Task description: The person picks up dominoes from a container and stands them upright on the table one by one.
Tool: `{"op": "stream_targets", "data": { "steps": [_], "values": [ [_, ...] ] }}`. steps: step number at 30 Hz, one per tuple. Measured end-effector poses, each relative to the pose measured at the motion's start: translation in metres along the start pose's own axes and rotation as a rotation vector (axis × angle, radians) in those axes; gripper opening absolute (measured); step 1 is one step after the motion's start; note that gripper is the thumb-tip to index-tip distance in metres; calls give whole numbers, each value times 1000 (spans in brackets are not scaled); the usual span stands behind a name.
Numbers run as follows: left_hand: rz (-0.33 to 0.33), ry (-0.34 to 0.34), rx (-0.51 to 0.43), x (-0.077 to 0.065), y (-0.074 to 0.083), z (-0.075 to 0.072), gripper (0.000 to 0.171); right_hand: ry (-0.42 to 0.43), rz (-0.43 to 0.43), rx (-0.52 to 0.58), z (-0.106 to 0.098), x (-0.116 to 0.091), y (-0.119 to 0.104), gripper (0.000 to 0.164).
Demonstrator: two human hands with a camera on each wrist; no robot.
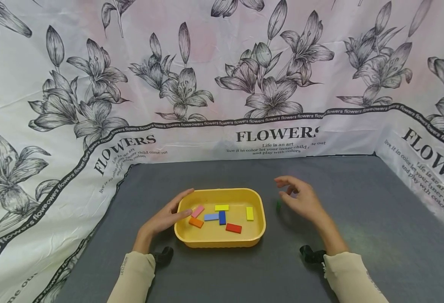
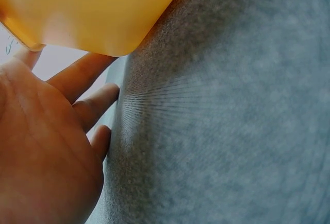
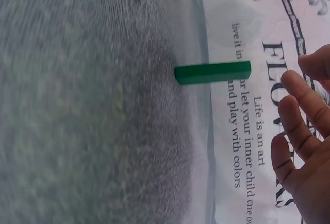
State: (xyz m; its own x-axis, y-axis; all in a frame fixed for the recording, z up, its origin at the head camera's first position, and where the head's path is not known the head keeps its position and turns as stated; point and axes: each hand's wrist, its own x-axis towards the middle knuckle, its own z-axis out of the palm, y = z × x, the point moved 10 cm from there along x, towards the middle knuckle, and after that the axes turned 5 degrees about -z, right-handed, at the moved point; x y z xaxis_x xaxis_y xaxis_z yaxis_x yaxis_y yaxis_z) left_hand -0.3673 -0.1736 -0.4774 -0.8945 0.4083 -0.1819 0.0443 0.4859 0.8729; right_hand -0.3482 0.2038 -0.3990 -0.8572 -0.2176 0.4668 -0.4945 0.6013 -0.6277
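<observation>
A yellow plastic tub (image 1: 219,243) stands on the grey table, holding several small coloured blocks. My left hand (image 1: 173,212) grips its left end, the thumb lying over the rim and the other fingers outside; in the left wrist view they spread beneath the tub's wall (image 2: 93,15). To the right of the tub, a green block (image 3: 214,72) stands upright on its narrow end. My right hand (image 1: 301,200) hovers just above and beside this block, fingers loosely bent and holding nothing. In the right wrist view a gap shows between the fingertips and the block's top.
Inside the tub lie a pink block (image 1: 198,211), an orange block (image 1: 196,222), a light blue block (image 1: 211,217), a dark blue block (image 1: 222,218), a red block (image 1: 233,228) and two yellow ones. A flower-printed cloth (image 1: 191,143) borders the table at the back and sides.
</observation>
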Motion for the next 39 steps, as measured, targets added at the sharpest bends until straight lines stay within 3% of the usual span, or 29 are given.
{"op": "stream_targets", "data": {
  "steps": [12,24,34,39],
  "values": [
    [52,-12,18,0,3,-2,72,-24,-77,23,17,5,-24,35],
    [14,-8,-3,5,0,2,68,-68,-132,-16,38,8,-46,30],
    [2,-4,-5,2,-1,1,68,-185,-194,-79,73,14,-79,22],
    [-1,0,-4,2,-2,0,68,-289,-224,-128,95,17,-93,19]
  ]
}}
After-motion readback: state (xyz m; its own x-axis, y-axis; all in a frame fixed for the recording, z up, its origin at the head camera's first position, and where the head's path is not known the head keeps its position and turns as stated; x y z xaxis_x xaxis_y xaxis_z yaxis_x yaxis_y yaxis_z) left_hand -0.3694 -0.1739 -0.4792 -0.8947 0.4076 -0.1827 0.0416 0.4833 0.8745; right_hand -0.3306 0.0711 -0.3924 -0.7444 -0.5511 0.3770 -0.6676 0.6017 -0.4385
